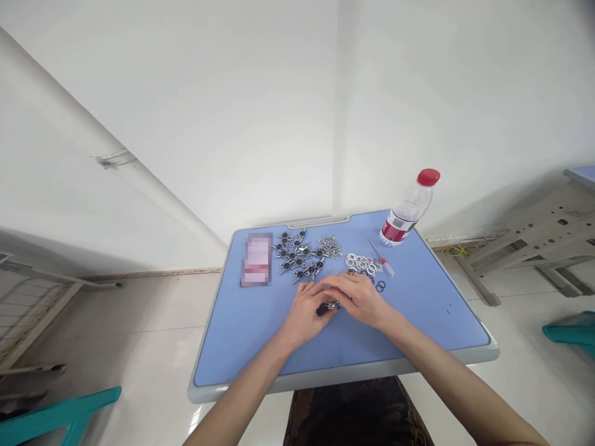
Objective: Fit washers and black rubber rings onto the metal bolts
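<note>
A small black-and-metal fitting point(328, 308) sits between the hands near the middle of the blue surface point(418, 316), its long axis running roughly crosswise, with the dark end toward the left grip point(307, 316), which looks closed around it. The right grip point(357, 300) curls over the metal end (the fingers hide whether it is closed on the fitting). Just beyond lie flat metal washers point(362, 265) and a red-handled screwdriver point(383, 260).

White walls point(209, 111) meet in a corner above a glossy tile floor point(153, 353), a white pipe point(139, 186) slants down the left wall, a wire frame point(28, 310) stands left, a grey desk point(525, 241) stands right, and teal chairs point(574, 328) show low on both sides.
</note>
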Action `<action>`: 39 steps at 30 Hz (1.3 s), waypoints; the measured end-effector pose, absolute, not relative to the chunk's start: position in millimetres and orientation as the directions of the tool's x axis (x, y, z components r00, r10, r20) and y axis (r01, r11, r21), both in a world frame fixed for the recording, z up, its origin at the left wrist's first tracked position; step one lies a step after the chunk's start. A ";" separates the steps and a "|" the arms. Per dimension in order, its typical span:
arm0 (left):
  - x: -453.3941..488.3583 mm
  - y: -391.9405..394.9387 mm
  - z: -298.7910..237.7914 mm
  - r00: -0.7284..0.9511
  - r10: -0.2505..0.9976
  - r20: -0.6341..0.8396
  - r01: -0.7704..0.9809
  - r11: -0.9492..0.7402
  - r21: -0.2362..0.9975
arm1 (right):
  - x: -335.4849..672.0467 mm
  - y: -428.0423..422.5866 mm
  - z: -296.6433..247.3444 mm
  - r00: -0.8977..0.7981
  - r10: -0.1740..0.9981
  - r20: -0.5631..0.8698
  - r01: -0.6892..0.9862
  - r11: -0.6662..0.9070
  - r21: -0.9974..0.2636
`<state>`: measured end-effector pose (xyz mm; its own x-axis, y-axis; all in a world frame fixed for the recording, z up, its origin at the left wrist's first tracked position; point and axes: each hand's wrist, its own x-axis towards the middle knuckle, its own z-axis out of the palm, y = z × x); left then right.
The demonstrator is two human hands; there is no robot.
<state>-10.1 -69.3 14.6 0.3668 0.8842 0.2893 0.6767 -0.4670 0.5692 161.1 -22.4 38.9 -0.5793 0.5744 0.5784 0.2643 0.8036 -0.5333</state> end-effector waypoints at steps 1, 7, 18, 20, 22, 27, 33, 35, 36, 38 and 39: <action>-9.8 -69.5 14.5 0.366 0.884 0.292 0.681 -0.468 0.563 | 160.3 -23.2 38.0 -0.562 0.583 0.587 0.280 0.801 -0.528; -8.9 -69.7 14.7 0.361 0.890 0.280 0.732 -0.456 0.506 | 163.7 -23.3 33.9 -0.499 0.639 0.586 0.346 0.766 -0.541; -12.2 -66.1 15.5 0.368 0.902 0.225 0.702 -0.428 0.569 | 172.8 -21.6 45.7 -0.555 0.614 0.562 0.203 0.755 -0.624; -12.7 -65.3 15.1 0.364 0.906 0.216 0.689 -0.418 0.592 | 171.9 -18.8 41.9 -0.526 0.617 0.585 0.228 0.765 -0.602; -13.0 -64.9 15.2 0.364 0.906 0.213 0.678 -0.415 0.607 | 171.1 -16.5 38.9 -0.487 0.622 0.613 0.280 0.776 -0.565; -12.5 -64.8 16.5 0.357 0.913 0.199 0.687 -0.401 0.605 | 174.4 -14.5 41.0 -0.525 0.603 0.601 0.268 0.787 -0.555; -12.1 -65.5 17.1 0.365 0.907 0.210 0.689 -0.415 0.595 | 173.3 -13.5 39.6 -0.494 0.645 0.583 0.216 0.741 -0.636; -12.1 -65.9 17.1 0.362 0.907 0.214 0.693 -0.415 0.589 | 169.2 -14.3 36.2 -0.461 0.661 0.592 0.239 0.735 -0.634; -12.2 -66.1 17.1 0.362 0.907 0.215 0.694 -0.416 0.587 | 167.4 -14.9 34.4 -0.450 0.670 0.591 0.251 0.730 -0.636; -12.5 -66.0 17.1 0.370 0.905 0.211 0.694 -0.421 0.585 | 164.7 -15.8 31.0 -0.424 0.695 0.581 0.280 0.710 -0.646; -12.8 -65.6 17.2 0.377 0.902 0.208 0.693 -0.424 0.583 | 164.0 -15.8 29.4 -0.414 0.706 0.574 0.291 0.700 -0.652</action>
<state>-12.8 -65.6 17.2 0.3772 0.9024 0.2085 0.6929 -0.4243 0.5830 164.0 -15.8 29.4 -0.4142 0.7063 0.5741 0.2905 0.7004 -0.6520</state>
